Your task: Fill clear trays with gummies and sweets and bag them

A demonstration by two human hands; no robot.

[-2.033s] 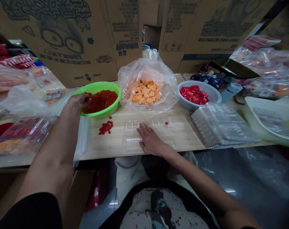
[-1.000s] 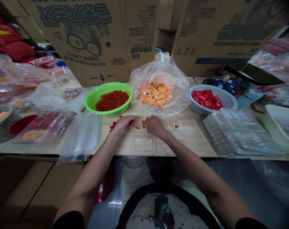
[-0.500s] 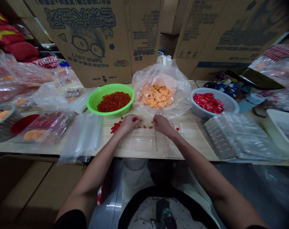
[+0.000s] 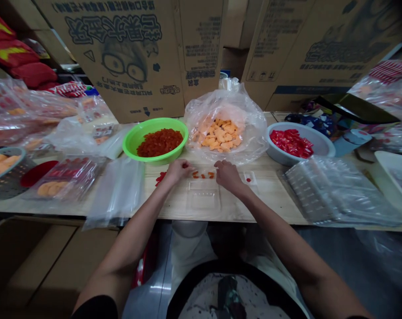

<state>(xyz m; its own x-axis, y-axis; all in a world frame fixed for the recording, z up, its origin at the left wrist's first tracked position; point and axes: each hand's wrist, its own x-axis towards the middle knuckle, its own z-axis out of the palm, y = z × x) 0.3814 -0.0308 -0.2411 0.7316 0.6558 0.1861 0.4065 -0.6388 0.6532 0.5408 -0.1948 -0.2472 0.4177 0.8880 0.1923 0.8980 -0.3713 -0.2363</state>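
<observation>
Several small orange-red gummy pieces (image 4: 202,175) lie in a row in the far part of a clear plastic tray (image 4: 203,200) on the table before me. My left hand (image 4: 179,171) is at the row's left end, fingertips pinched together; whatever they hold is too small to make out. At the right end, my right hand (image 4: 227,174) has loosened fingers, the index stretched forward, and nothing visible in them. Red pieces (image 4: 160,178) lie loose beside my left wrist. Right of my right hand, one red piece (image 4: 248,180) sits in another clear tray (image 4: 253,176).
Behind my hands stand a green bowl (image 4: 129,141) of orange-red pieces, a plastic bag (image 4: 250,116) of orange pieces and a grey-blue bowl (image 4: 323,146) of red packets. Stacked clear trays (image 4: 330,190) are right; plastic sleeves (image 4: 121,186) are left. Cardboard boxes (image 4: 134,57) wall the back.
The orange pieces at both hands' fingertips now lie with the others in the tray. My right fingers have loosened and spread a little. The left hand stays almost in place.
</observation>
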